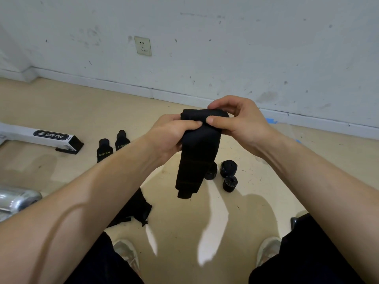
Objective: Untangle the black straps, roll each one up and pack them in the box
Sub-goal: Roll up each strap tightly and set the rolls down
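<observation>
**Kid:** Strap first! Where is the black strap (196,152)?

**Friend:** From the head camera, it is up in the air, in front of the person, held in both hands. The top part is bunched up between the hands. The rest hangs down long and loose, above the floor (184,218).

**Kid:** What are the hands doing?

**Friend:** They are close together at the top of the strap. The left hand (174,136) has its fingers curled round the strap. The right hand (240,119) pinches the top fold with its thumb and fingers. The two thumbs almost meet.

**Kid:** Are any straps done?

**Friend:** Yes. Three rolled straps (228,168) sit on the floor, close to each other, just behind the hanging end. One is partly hidden by it.

**Kid:** And the box?

**Friend:** A long white box (41,138) lies on the floor, far to the left. It has a black end and says BRTW. Two flat black pieces (104,150) lie near that end, side by side.

**Kid:** What else?

**Friend:** A crumpled black cloth (135,210) lies under the left arm. A shiny metal thing (16,198) is at the left edge. Two shoes (127,253) show at the bottom. The scuffed wall (246,48) has a socket (143,46).
</observation>
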The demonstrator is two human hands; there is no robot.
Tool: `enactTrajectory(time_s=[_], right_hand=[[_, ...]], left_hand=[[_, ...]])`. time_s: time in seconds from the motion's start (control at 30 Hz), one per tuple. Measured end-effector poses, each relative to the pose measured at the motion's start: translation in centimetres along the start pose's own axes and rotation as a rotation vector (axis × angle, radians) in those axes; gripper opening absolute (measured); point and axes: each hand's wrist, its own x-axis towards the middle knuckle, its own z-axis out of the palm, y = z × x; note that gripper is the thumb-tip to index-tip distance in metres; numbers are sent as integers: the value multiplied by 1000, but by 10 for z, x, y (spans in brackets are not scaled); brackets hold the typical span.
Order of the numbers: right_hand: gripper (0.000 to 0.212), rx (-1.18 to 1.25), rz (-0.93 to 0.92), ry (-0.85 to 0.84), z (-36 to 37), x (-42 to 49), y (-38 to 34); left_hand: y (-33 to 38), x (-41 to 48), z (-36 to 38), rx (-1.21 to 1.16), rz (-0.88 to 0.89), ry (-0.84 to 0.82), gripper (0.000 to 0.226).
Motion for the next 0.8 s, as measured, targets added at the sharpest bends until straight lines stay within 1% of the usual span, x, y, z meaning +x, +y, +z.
enactTrajectory(time_s=[0.07,0.17,0.23,0.27,0.4,0.47,0.53,0.6,0.7,0.8], right_hand=[[21,-14,-17,10,-1,1,-1],[23,-83,-54,39,-1,1,0],[22,-129,-59,48,0,0,-1],[22,-137,-56,49,1,-1,-2],[24,-138,-39,11,3,-4,-1],[21,-72,-19,-31,1,-4,0],[19,30,61,-48,1,-3,1],[20,59,137,-45,1,-3,1],[16,49,118,-75,3,-2,1],[12,52,88,-89,5,-2,3]], left_hand=[[2,0,1,-10,-15,24,24],[7,0,-1,-114,-59,37,26],[8,-1,-1,-131,-57,3,19],[7,-1,-1,-108,-41,-16,17],[4,-2,-1,-15,19,-39,26],[5,-1,-2,-25,23,-31,24],[8,-1,-3,-18,39,-34,22],[10,0,-6,15,68,-36,24],[9,3,-10,71,113,-9,28],[5,6,-12,142,145,67,42]])
